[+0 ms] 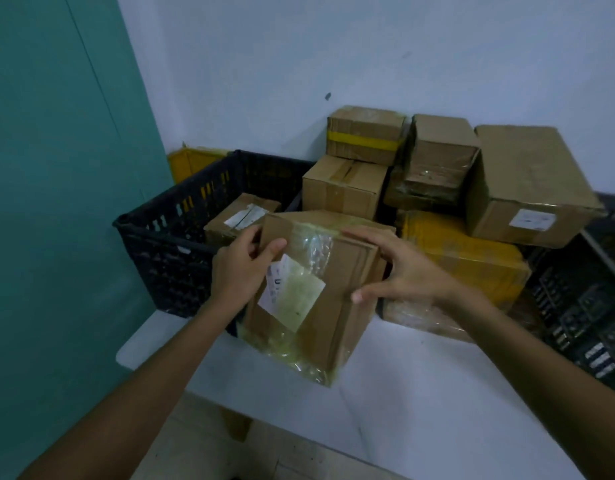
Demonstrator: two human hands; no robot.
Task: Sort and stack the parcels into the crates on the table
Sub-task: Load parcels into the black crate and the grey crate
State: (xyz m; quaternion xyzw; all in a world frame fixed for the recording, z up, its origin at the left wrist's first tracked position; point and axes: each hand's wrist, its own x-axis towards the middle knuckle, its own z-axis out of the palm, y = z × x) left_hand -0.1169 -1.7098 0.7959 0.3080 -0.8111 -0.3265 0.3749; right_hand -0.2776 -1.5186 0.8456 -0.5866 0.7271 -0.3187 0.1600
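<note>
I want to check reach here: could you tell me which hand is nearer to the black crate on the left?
Left. The left hand grips the held parcel right beside the black crate; the right hand holds the parcel's far side.

- Both hands, left hand (242, 268) and right hand (408, 268), grip a taped cardboard parcel (313, 296).
- Parcel is just right of the black crate (167, 233).
- A small box (240, 218) lies inside that crate.

Dim, bluish light; soft focus throughout, wide-angle bending at the edges.
</note>
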